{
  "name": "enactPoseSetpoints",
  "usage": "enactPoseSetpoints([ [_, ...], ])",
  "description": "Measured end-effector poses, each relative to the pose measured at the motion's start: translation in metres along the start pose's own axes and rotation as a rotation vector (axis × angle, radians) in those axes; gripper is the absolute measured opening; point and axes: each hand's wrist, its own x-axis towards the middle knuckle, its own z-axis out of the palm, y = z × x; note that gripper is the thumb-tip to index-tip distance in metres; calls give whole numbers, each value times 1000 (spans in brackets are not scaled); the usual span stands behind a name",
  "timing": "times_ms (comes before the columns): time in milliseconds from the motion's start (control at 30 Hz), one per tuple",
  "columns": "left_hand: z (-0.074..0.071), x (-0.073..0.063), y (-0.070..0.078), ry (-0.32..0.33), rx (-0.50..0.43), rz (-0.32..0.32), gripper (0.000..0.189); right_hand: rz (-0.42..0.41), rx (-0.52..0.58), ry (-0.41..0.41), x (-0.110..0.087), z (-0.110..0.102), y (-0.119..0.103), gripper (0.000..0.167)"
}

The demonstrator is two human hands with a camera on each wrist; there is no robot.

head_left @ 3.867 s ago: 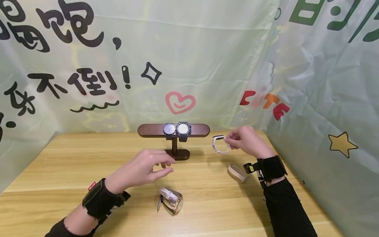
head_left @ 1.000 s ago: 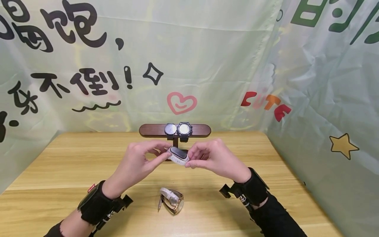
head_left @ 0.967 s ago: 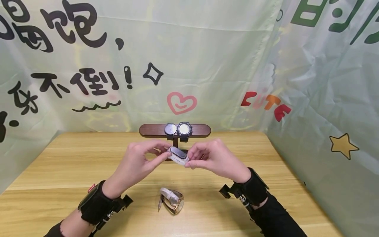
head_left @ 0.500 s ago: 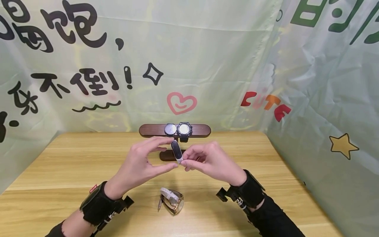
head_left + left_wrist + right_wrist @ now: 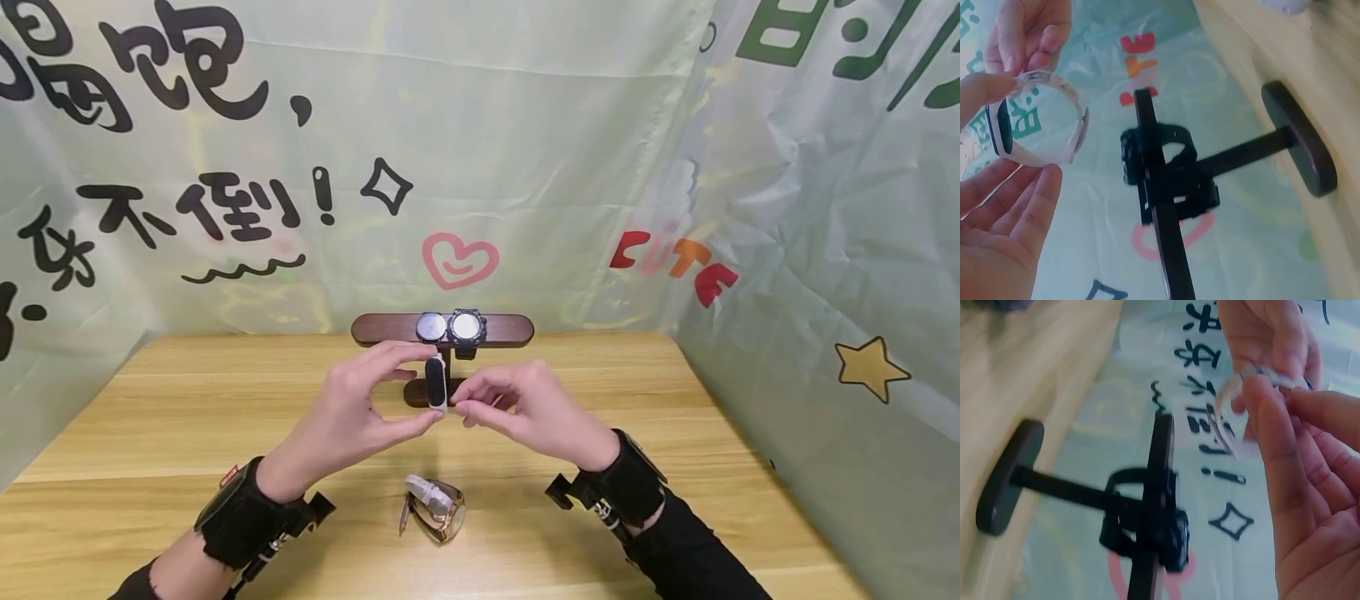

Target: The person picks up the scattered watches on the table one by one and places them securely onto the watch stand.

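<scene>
A white fitness band (image 5: 436, 382) with a dark oval screen is held upright as a closed loop in front of the stand. My left hand (image 5: 367, 400) holds it between thumb and fingers, thumb at the lower end, fingers at the top. With curled thumb and index finger, my right hand (image 5: 525, 408) pinches the edge of its strap, seen close up in the right wrist view. The loop of the fitness band (image 5: 1079, 106) shows side-on in the left wrist view. Just behind is a dark wooden T-shaped watch stand (image 5: 375, 331), carrying two black watches (image 5: 467, 327) side by side.
Nearer on the wooden table (image 5: 225, 417), a white-strapped watch (image 5: 431, 496) lies against a gold-coloured watch (image 5: 452, 521). Printed fabric walls (image 5: 525, 150) rise at the back and right. Both ends of the stand's bar are bare.
The fitness band has come from the right to the front of the stand and turned from slanted to upright. My left hand now holds it too. A pale strap at right is no longer visible.
</scene>
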Motion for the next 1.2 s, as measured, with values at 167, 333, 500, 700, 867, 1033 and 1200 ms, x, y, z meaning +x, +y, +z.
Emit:
enactPoseSetpoints([
  [167, -15, 2, -11, 13, 46, -15, 64, 101, -145, 123, -2, -17, 10, 9],
  [333, -38, -2, -27, 55, 118, -62, 63, 204, -278, 225, -2, -30, 27, 17],
  [500, -60, -6, -44, 70, 171, -110, 62, 282, -370, 281, -4, -34, 45, 33],
  [700, -77, -13, -62, 41, 230, -175, 61, 386, -407, 322, -5, -31, 60, 43],
  [867, -81, -15, -73, 12, 226, -214, 57, 404, -422, 348, -2, -27, 69, 45],
  [1033, -81, -14, -82, -19, 250, -272, 57, 403, -406, 368, 0, -25, 74, 44],
  [1200, -77, -12, -89, -67, 229, -315, 58, 404, -395, 365, 0, -25, 76, 44],
])
